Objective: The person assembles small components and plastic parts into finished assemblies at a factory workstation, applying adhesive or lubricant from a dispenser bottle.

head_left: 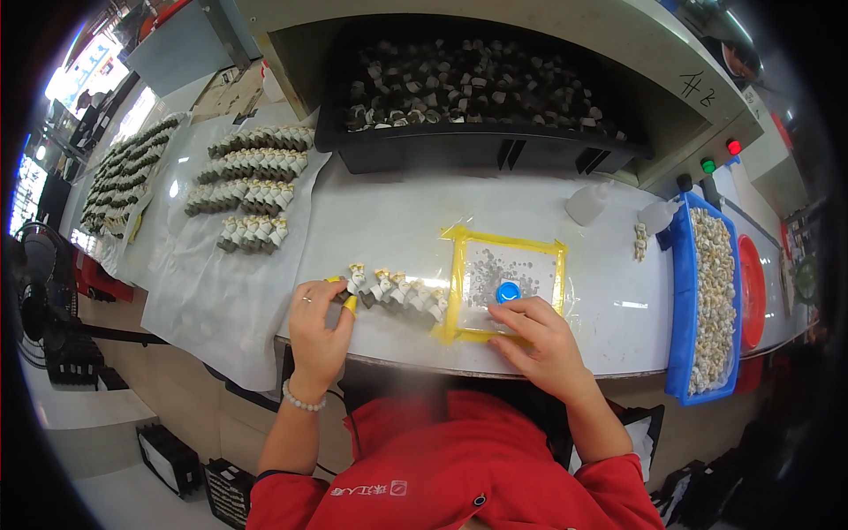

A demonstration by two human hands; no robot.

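My left hand [320, 331], with yellow covers on its thumb and a fingertip, pinches a small white-and-gold figurine [356, 277] on a grey base. Just right of it, several similar figurines [402, 289] stand in a row on the white table. My right hand [543, 343] hovers by the near part of a yellow-taped square [458, 287], thumb and index finger apart, with nothing visible between them. Close to its fingertips sits a small round blue cap or dish [508, 292]. Small grey dots [495, 265] are scattered inside the square.
More figurine rows [252, 168] stand on white sheeting at left. A black bin [486, 146] of grey-and-white pieces fills the shelf opening behind. At right are a blue tray [678, 309] of small figurines, a red round lid or tray [751, 291] and two white bottles [587, 203].
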